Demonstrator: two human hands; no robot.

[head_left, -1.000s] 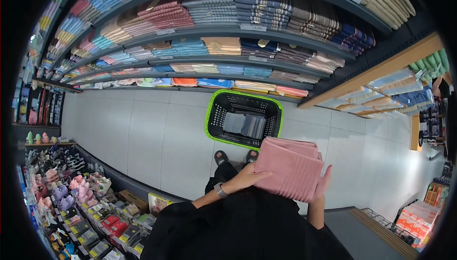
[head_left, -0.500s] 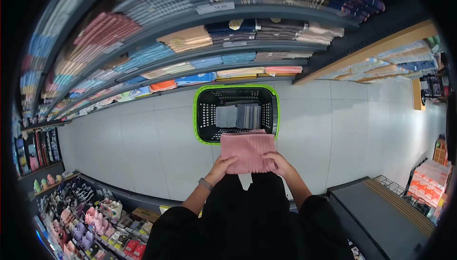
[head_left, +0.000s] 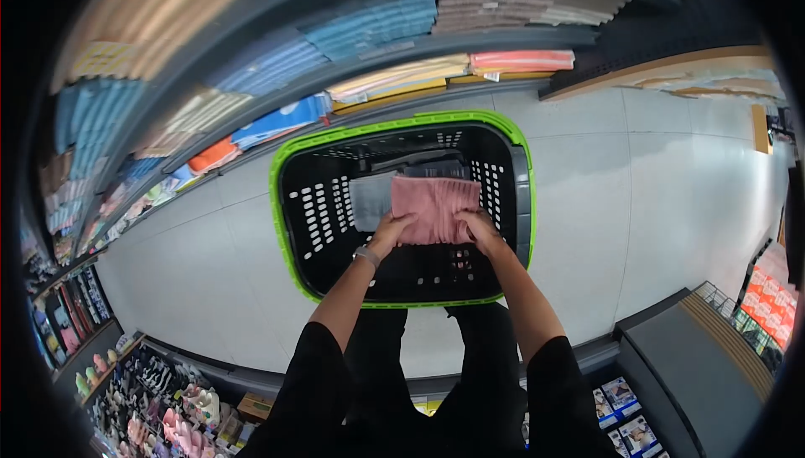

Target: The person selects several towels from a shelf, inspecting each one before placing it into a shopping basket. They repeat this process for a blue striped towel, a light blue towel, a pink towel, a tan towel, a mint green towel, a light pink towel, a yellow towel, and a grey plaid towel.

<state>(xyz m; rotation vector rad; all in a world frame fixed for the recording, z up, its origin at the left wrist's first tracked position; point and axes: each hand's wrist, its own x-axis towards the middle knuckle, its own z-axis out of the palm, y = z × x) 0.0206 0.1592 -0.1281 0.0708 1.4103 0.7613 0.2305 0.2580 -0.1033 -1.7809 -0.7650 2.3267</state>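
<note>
While reaching over perforated black basket (head_left: 531, 190) on grey tiles (head_left: 587, 207), pinching rippled pink cloth (head_left: 434, 205) thumb-to-finger with left hand (head_left: 391, 233) and right hand (head_left: 483, 232). Near flat-folded grey cloth (head_left: 370, 200).

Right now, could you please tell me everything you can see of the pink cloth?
The pink cloth looks like soft towelling, folded into a roughly rectangular bundle, with rippled folds along its near edge. The left hand holds its near left corner, the right hand its near right. It is within the basket's outline, partly hiding the grey-blue cloth; whether they touch is unclear.
</note>
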